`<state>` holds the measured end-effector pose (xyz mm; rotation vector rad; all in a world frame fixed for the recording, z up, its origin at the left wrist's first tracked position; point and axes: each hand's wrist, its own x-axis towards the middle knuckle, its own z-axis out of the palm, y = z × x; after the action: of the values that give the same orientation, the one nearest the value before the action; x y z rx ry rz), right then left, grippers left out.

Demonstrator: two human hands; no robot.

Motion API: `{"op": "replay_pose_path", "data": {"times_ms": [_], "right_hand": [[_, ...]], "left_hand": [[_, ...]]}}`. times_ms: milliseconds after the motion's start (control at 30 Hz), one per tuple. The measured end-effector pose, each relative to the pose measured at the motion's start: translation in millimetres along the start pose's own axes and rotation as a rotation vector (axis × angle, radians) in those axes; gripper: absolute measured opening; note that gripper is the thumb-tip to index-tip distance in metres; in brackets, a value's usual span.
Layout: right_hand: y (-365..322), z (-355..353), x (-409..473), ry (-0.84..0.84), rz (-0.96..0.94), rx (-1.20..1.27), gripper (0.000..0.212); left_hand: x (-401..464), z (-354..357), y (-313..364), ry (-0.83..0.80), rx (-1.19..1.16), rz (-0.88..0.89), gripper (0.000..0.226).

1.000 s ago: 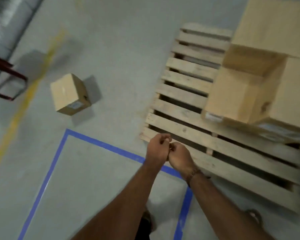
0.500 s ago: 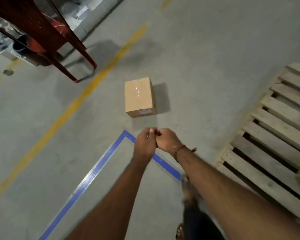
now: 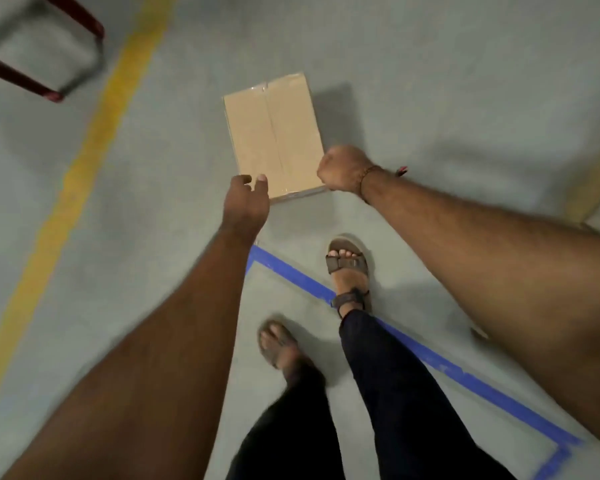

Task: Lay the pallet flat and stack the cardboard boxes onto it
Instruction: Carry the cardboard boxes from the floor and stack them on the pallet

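In the head view, we saw one cardboard box (image 3: 273, 135) lying flat on the grey floor (image 3: 447, 98), just beyond the corner of the blue tape line (image 3: 291, 271) and right of the yellow stripe (image 3: 94, 133). Our left hand (image 3: 246, 202) reached toward its near-left corner with fingers spread and loose, holding nothing; our right hand (image 3: 342, 169) sat at the near-right corner, curled into a fist, and we could not tell whether it touched the cardboard. So this box was not yet lifted, and we judged its carry to the pallet was left to do (the pallet itself was out of frame, save perhaps a pale wooden edge at far right). Clear tape sealed the top seam; we could read no label or writing.
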<state>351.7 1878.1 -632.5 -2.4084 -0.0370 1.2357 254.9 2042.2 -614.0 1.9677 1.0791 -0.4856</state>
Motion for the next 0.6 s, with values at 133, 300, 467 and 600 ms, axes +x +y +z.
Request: {"op": "replay_pose_path", "data": {"times_ms": [133,300,467,600], "right_hand": [[6.8,38.2,79.9,0.024,0.186,0.206,0.044],[18.4,103.3,155.8,0.083,0.266,0.451,0.099],[46.6,115.5,172.4,0.302,0.205,0.72,0.06],[-24.8,44.8,78.2,0.393,0.099,0.695,0.054]], "left_hand": [[79.0,34.2,-39.1,-0.022,0.075,-0.206,0.075],[168.7,68.2,-86.0,-0.031,0.011,-0.322,0.079],[156.9,57.9,-79.9,0.128,-0.091,-0.305,0.08],[101.5,-12.9,-41.8,0.394,-0.031,-0.299,0.055]]}}
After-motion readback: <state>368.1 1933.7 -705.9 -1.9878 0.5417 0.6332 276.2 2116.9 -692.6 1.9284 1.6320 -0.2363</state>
